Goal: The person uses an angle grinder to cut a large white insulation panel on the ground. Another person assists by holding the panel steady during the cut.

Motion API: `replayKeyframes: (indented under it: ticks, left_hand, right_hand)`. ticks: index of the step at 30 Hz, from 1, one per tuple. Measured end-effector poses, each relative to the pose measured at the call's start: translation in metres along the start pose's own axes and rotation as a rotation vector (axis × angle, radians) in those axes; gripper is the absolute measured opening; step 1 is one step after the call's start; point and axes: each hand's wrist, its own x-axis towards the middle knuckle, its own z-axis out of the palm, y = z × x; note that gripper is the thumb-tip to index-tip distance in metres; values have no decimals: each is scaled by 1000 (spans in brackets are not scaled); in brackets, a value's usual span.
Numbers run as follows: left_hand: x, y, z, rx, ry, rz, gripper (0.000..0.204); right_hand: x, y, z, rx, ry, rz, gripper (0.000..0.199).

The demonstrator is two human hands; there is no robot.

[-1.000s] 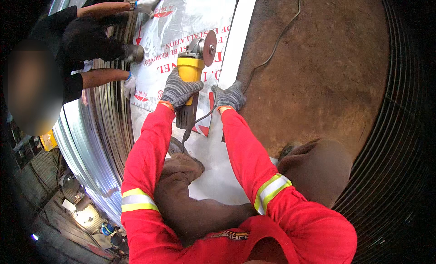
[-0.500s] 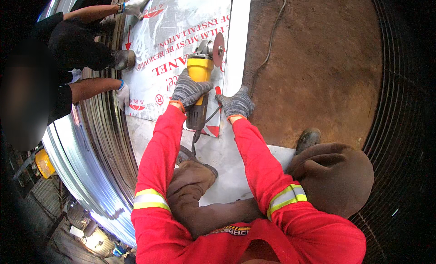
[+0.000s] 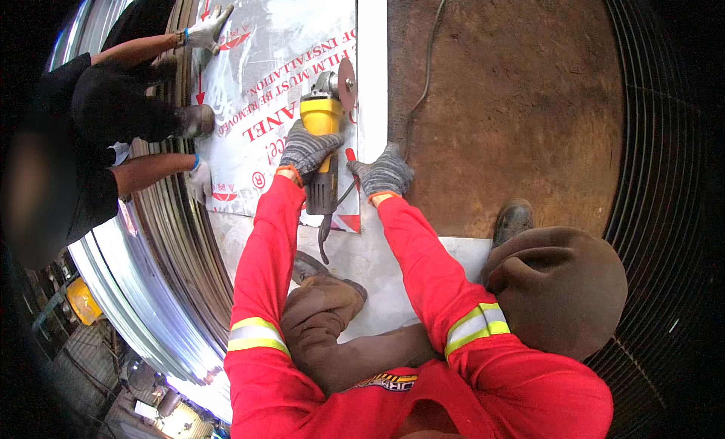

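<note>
My left hand (image 3: 308,150), in a grey knit glove, is wrapped round the body of a yellow and black angle grinder (image 3: 322,118). Its thin reddish disc (image 3: 347,86) stands on edge beside the right edge of a film-covered metal panel (image 3: 279,77). I cannot tell whether the disc touches the metal or spins. My right hand (image 3: 384,173), gloved alike, grips the near end of a long white strip (image 3: 372,77) along that edge; its fingertips are partly hidden. Close to my right thumb is a small red shape (image 3: 350,154) that I cannot make out.
Across the panel's left side, a co-worker's gloved hands (image 3: 208,31) press flat on it. A cable (image 3: 430,50) lies on the brown floor (image 3: 513,99) at right. Stacked metal sheets (image 3: 166,212) run along the left. My boot (image 3: 513,218) stands at the right.
The whole view has shifted, so panel and strip sit further left. The grinder has edged slightly forward along the panel. Both my hands keep their holds.
</note>
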Motion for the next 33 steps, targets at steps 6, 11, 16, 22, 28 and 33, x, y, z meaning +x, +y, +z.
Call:
replayKeyframes:
  ticks: [6, 11, 16, 22, 28, 33]
  left_hand:
    - [-3, 5, 0, 3, -8, -33, 39]
    - [-4, 7, 0, 19, -7, -58, 39]
    - [-4, 7, 1, -24, 12, -84, 41]
    - [1, 2, -1, 57, 15, -48, 37]
    - [0, 10, 0, 66, -9, -72, 36]
    - [2, 9, 0, 52, 6, -112, 36]
  right_hand:
    - [1, 0, 1, -6, 13, -25, 92]
    - [-1, 1, 5, -3, 38, -34, 90]
    - [-3, -2, 1, 2, 5, -22, 89]
    - [0, -2, 2, -30, -22, -27, 90]
    - [-1, -3, -1, -28, -56, -4, 95]
    - [0, -5, -1, -25, -78, -1, 97]
